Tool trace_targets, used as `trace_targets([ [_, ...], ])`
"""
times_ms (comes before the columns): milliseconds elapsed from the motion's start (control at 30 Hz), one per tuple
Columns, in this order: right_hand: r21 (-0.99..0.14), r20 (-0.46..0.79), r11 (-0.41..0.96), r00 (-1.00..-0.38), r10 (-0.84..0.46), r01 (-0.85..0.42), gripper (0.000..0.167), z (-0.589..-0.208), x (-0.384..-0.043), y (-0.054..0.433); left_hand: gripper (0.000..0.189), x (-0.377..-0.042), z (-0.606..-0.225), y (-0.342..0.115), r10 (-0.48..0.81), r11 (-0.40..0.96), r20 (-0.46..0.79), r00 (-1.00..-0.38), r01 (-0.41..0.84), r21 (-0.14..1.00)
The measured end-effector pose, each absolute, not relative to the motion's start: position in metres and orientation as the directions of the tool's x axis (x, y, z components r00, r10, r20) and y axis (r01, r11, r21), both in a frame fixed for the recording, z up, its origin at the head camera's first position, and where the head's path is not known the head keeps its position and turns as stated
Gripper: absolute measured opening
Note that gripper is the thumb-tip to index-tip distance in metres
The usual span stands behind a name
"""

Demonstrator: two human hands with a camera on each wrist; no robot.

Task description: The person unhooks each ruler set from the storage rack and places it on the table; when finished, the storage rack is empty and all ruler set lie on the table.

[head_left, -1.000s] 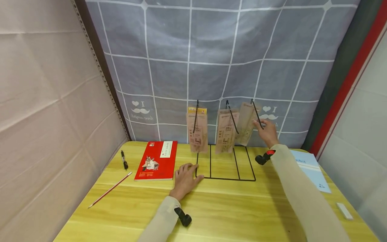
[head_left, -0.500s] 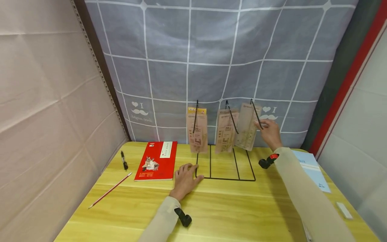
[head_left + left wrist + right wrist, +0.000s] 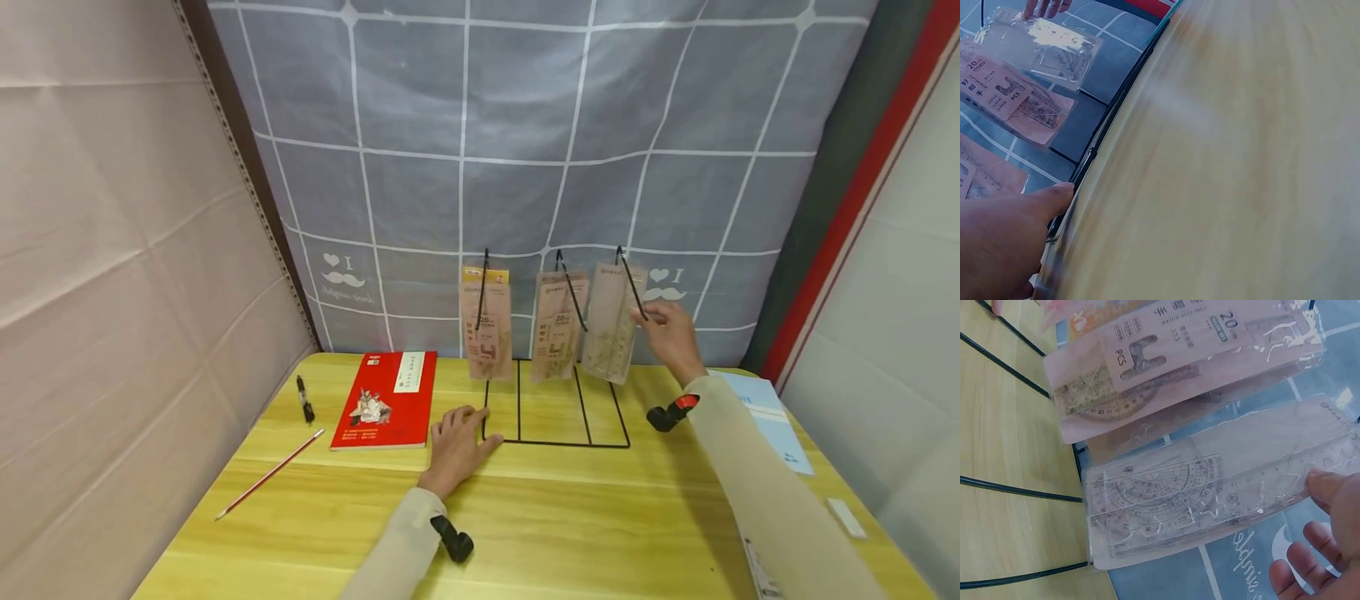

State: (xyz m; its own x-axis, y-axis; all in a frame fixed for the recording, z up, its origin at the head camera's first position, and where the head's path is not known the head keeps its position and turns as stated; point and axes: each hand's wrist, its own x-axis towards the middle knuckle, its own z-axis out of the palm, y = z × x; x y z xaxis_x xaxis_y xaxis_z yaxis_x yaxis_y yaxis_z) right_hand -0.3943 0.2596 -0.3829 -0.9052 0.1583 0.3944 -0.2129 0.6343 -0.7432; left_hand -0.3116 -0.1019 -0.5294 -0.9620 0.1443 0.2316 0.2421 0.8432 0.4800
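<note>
My left hand [image 3: 457, 446] rests on the table at the front left corner of a black wire display rack [image 3: 551, 442], fingers spread, the thumb on its base wire. My right hand [image 3: 671, 337] pinches the right edge of a clear ruler set packet [image 3: 611, 333] at the rack's right hook; the thumb lies on the plastic [image 3: 1322, 484], the other fingertips show below the edge. This packet holds transparent rulers and a protractor [image 3: 1154, 487]. Pink ruler set packets hang on the middle hook [image 3: 555, 333] and the left hook [image 3: 487, 333], the latter with a yellow top.
A red booklet [image 3: 386, 400] lies left of the rack, with a black pen [image 3: 304, 400] and a red pencil [image 3: 270, 475] farther left. A light blue booklet [image 3: 772, 421] and a white eraser [image 3: 846, 517] lie at the right. A grey checked cloth [image 3: 420, 200] hangs behind.
The clear packet has swung from a tilt to nearly straight and hangs a little lower. My right hand has shifted slightly right with its edge. The left hand has stayed put.
</note>
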Motion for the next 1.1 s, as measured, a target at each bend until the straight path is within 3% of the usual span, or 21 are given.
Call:
trace_targets([
  [433, -0.739, 0.324, 0.647, -0.941, 0.094, -0.190, 0.066, -0.377, -0.365, 0.268, 0.059, -0.312, -0.527, -0.103, 0.145, 0.845, 0.220, -0.965, 0.236, 0.480],
  [1100, -0.713, 0.367, 0.658, -0.928, 0.056, -0.242, 0.062, -0.384, -0.326, 0.270, 0.059, -0.312, -0.529, -0.103, 0.149, 0.851, 0.229, -0.962, 0.242, 0.466],
])
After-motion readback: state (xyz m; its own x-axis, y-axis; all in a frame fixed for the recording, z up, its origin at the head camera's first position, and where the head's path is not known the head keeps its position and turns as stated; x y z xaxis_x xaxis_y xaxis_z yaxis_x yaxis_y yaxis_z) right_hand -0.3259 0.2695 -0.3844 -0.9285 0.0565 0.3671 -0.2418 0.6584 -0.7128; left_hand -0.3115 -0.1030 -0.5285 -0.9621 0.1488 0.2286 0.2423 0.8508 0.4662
